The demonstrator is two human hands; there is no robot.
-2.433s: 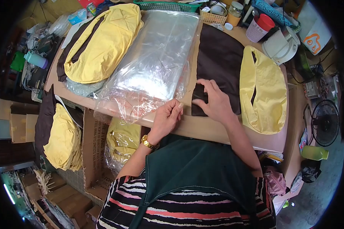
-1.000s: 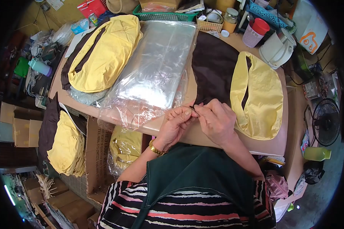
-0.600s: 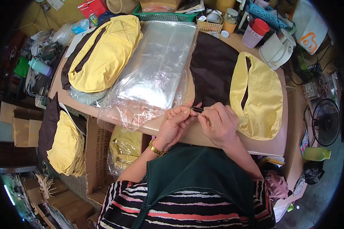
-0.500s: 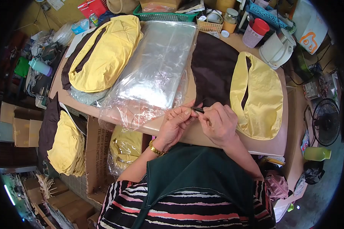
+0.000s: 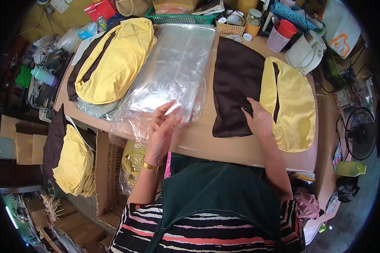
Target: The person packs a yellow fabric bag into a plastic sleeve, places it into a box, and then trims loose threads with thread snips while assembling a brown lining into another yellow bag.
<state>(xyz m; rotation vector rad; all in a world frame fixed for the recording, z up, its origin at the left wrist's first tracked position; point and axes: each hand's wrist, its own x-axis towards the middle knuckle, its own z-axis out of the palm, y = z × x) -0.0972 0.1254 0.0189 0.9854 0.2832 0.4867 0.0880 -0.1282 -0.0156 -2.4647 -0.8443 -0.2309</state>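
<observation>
Cloth (image 5: 236,80) under the right hand (image 5: 261,120), light and soft by its look

Dark brown and spread almost flat, the cloth lies on the right half of the table (image 5: 207,137), its lower hem a little in from the near edge. Right hand hovers over its right side, thumb and forefinger slightly parted; something small and dark shows at the thumb, and I cannot tell if it is gripped. Left hand (image 5: 162,124) is half curled above the near end of the clear plastic (image 5: 173,63), a white sliver (image 5: 172,109) between its fingers, perhaps held, perhaps only glare. Yellow cloth (image 5: 299,109) adjoins the dark one toward the table's right edge

As handling goes, the dark fabric looks thin, limp and faintly slick, hard to damage but easily creased; both near corners seem the best hold
</observation>
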